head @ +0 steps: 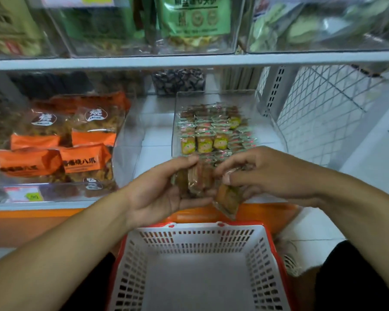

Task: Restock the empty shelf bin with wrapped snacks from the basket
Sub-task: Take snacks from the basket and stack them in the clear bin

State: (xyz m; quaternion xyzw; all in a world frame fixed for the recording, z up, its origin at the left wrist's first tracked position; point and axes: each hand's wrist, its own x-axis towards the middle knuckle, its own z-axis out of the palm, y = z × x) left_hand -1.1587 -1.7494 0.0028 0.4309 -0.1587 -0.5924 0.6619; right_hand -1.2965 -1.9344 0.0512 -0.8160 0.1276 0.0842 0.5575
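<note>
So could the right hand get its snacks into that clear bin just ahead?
Probably yes. The right hand holds wrapped snacks just in front of the clear bin, whose top looks open, and nothing lies between them. The bin is already partly filled.

1 basket [198, 254], 2 hands [166, 189]

To my left sit orange plastic snack bags [58, 149] in a clear bin; far above, a green pouch [193, 16]; far behind, a clear tub of dark wrapped sweets [178, 81]; right, white wire mesh panel [319, 113].
</note>
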